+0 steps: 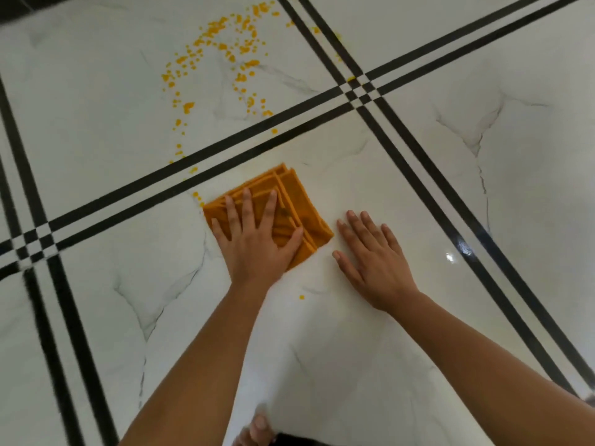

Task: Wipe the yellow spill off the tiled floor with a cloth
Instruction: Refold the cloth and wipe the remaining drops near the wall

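Head view, I report: glossy white marble-look tiled floor (418,175), crossed by paired black border lines (225,146). Yellow spill (222,46) lies as scattered droplets on the far tile, trailing down to those lines; I judge most of it unwiped. Folded orange cloth (289,194) sits on the near tile at the trail's lower end. Left hand (257,243) presses it flat, fingers (247,204) straight and spread, presumably to drive the whole pad. Right hand (373,262) lies flat on bare tile beside the cloth, fingers straight, likely bracing. One stray drop (301,297) sits between the wrists. Bottom edge: possibly a toe, too cropped to confirm.
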